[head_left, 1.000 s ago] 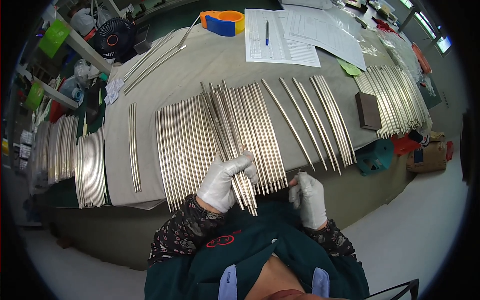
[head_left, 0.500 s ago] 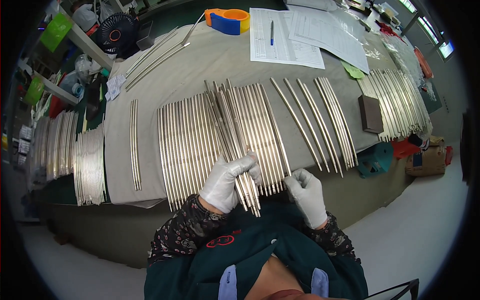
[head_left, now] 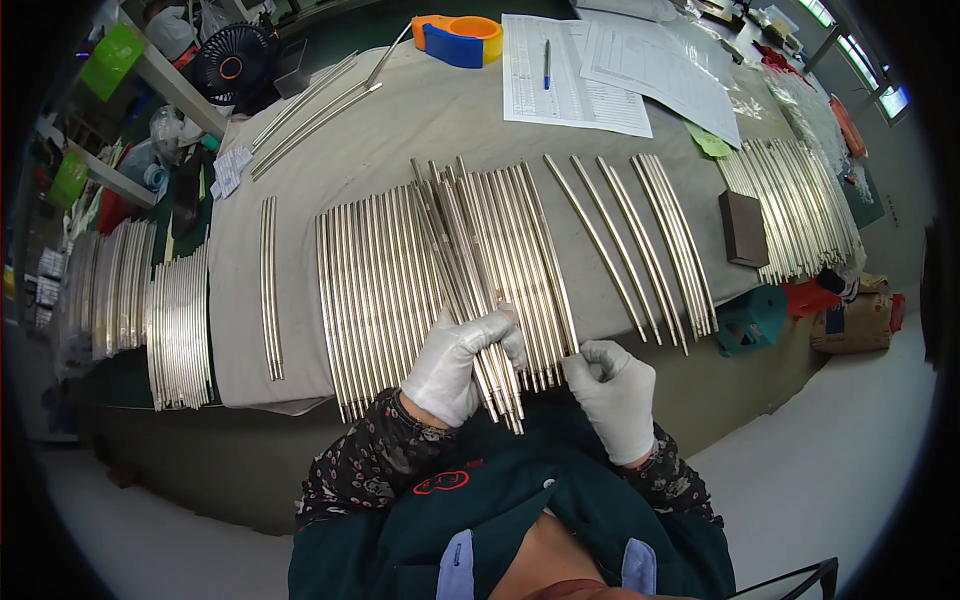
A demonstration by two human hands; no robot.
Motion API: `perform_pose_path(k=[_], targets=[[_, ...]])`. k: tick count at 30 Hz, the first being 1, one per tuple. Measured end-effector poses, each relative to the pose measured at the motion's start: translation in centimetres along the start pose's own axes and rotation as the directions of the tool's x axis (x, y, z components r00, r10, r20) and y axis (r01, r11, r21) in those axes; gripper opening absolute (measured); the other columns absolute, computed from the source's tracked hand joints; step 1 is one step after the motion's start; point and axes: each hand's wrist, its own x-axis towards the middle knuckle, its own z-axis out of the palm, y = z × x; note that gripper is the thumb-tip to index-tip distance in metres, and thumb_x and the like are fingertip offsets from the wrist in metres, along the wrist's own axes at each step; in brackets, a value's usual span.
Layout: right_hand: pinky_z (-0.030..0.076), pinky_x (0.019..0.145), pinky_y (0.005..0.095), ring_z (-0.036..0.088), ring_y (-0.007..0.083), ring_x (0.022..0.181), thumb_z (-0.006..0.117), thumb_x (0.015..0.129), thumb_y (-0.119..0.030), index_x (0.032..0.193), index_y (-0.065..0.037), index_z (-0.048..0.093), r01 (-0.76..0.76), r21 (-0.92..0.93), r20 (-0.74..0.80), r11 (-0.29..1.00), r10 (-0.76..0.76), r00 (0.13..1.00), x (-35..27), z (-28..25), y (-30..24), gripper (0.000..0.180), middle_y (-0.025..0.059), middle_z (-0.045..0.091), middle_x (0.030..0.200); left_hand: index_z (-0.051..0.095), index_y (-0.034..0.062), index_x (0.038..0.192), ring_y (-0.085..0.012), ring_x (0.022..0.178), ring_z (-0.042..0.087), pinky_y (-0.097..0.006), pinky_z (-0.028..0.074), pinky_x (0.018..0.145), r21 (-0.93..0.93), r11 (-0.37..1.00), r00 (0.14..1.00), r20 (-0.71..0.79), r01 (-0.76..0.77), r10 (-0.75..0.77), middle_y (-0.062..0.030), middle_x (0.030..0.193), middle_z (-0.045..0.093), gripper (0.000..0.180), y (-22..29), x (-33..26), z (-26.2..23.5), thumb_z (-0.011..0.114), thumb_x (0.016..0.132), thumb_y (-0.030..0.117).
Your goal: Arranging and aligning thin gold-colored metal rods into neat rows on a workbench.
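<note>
My gloved left hand [head_left: 452,365] is wrapped round a slanting bundle of shiny metal rods [head_left: 468,270], thumb across the top. Their lower ends stick out below the hand. Under and beside the bundle lies a wide row of similar rods [head_left: 370,300], side by side on the cloth-covered table. At the near end of that row's rightmost rod [head_left: 550,262], my right hand [head_left: 615,398], also in a white glove, is closed with thumb and forefinger at the tip. The fingertips partly hide that rod end.
Separate rods [head_left: 672,240] lie to the right, beyond them a dark block [head_left: 743,228] against another rod stack [head_left: 795,210]. A few rods [head_left: 270,290] lie left, with further stacks [head_left: 180,335] past them. Behind are papers [head_left: 570,90], a pen [head_left: 547,65] and an orange-and-blue tape dispenser [head_left: 457,42].
My right hand has shifted very slightly, its fingertips drawing a little left at the end of the rightmost rod. The left hand and its bundle are nearly still.
</note>
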Motion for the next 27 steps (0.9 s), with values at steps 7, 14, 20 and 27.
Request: perform_pose_path(k=[7, 14, 20, 27], targets=[[0.044, 0.042, 0.0359, 0.056, 0.0274, 0.045, 0.066, 0.074, -0.014, 0.066, -0.008, 0.057, 0.418, -0.574, 0.111, 0.704, -0.439, 0.891, 0.2, -0.2, -1.4, 0.014, 0.0094, 0.052, 0.047, 0.04, -0.0099, 0.105, -0.0188, 0.062, 0.052, -0.033, 0.048, 0.062, -0.025, 1.0, 0.999, -0.035, 0.006, -0.007, -0.009, 0.07, 0.052, 0.035, -0.1, 0.1, -0.1, 0.064, 0.084, 0.005], [0.045, 0.044, 0.0362, 0.056, 0.0271, 0.045, 0.064, 0.076, -0.015, 0.067, -0.008, 0.057, 0.376, -0.613, 0.077, 0.695, -0.421, 0.904, 0.6, -1.0, -1.5, 0.013, 0.0098, 0.051, 0.047, 0.042, -0.0022, 0.107, -0.0135, 0.063, 0.048, -0.03, 0.044, 0.058, 0.058, 0.998, 0.999, -0.031, 0.016, -0.014, -0.005, 0.081, 0.05, 0.031, 0.0, 0.0, 0.1, 0.061, 0.083, 0.005], [0.046, 0.045, 0.0357, 0.057, 0.0272, 0.047, 0.065, 0.075, -0.014, 0.07, -0.007, 0.059, 0.274, -0.442, 0.072, 0.854, -0.271, 0.96, 0.5, -0.4, -1.2, 0.011, 0.0094, 0.053, 0.049, 0.045, -0.0023, 0.105, -0.0133, 0.064, 0.048, -0.03, 0.043, 0.059, 0.072, 0.997, 0.999, -0.043, 0.016, -0.013, -0.0051, 0.081, 0.051, 0.027, 0.1, 0.0, 0.3, 0.059, 0.084, 0.005], [0.047, 0.047, 0.0363, 0.059, 0.0291, 0.049, 0.063, 0.077, -0.014, 0.072, -0.004, 0.06, 0.302, -0.468, 0.124, 0.831, -0.276, 0.953, 0.1, -0.1, -1.5, 0.011, 0.0124, 0.055, 0.052, 0.046, -0.0031, 0.105, -0.0137, 0.064, 0.049, -0.031, 0.043, 0.06, 0.06, 0.998, 0.998, -0.061, 0.01, -0.006, -0.0053, 0.082, 0.052, 0.027, -0.2, 0.1, 0.1, 0.059, 0.083, 0.005]])
